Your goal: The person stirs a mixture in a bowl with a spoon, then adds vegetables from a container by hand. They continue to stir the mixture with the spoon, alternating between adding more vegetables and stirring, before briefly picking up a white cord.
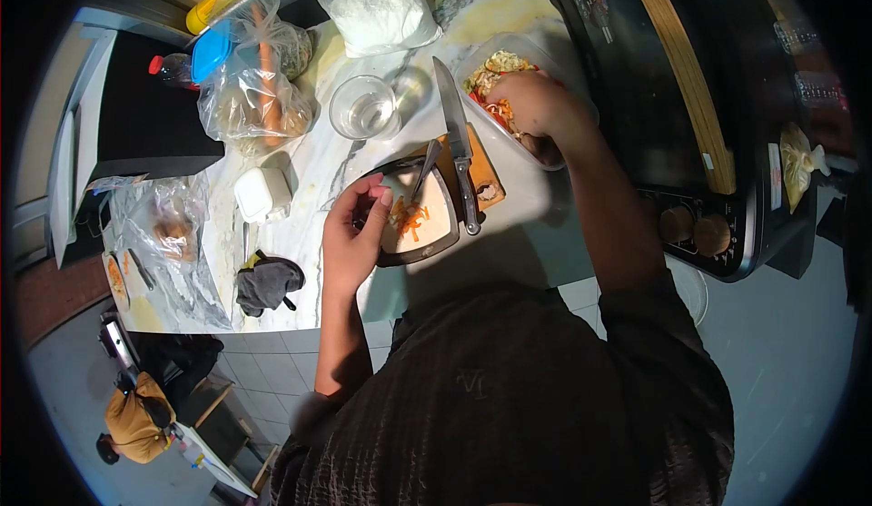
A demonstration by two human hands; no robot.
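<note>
My left hand (pixel 357 233) is at the left edge of a dark square dish (pixel 443 230) that holds pale liquid with orange and light bits and a spoon. Its thumb and fingers are curled together; whatever they hold is hidden. My right hand (pixel 527 104) reaches into a clear plastic container (pixel 542 156) of chopped vegetables, its fingertips buried among them. Between dish and container, a large knife (pixel 457 129) lies on a wooden board (pixel 488 168).
A glass of water (pixel 363 108), a bag of white powder (pixel 379 15), a white tub (pixel 262 194), a grey cloth (pixel 268 285) and plastic bags (pixel 250 97) stand on the marble counter. An oven (pixel 695 224) is at right. Another person (pixel 138 420) sits lower left.
</note>
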